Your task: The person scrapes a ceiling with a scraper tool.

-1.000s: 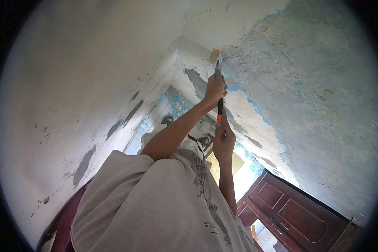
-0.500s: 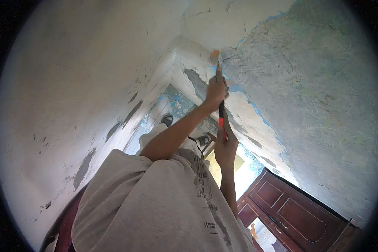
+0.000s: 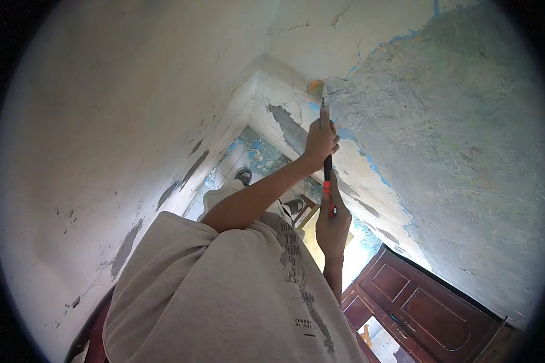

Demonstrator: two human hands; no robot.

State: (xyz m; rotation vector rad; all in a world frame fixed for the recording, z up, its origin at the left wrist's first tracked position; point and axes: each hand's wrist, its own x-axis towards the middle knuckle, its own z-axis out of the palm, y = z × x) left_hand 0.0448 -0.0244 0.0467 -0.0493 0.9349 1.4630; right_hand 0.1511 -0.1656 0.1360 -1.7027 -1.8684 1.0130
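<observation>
My left hand (image 3: 321,143) is wrapped round the upper part of a long-handled scraper (image 3: 327,170), with a finger stretched along it toward the blade. Lower down, my right hand (image 3: 333,228) grips the black and red handle near its end. The narrow blade is against the peeling wall (image 3: 399,115), beside a small orange patch (image 3: 315,86). Blue paint edges and bare grey plaster lie to the right of the blade. Cream paint is still on the wall to its left.
A second wall (image 3: 121,121) with grey bare spots meets this one at a corner. Below are sandalled feet on a tiled floor (image 3: 226,164) scattered with paint flakes, a wooden stool-like piece (image 3: 310,209), and a dark red panelled cabinet (image 3: 427,308) at lower right.
Both hands and the scraper have shifted slightly down and to the right in view. The view itself has moved a little too. Both grips stay the same.
</observation>
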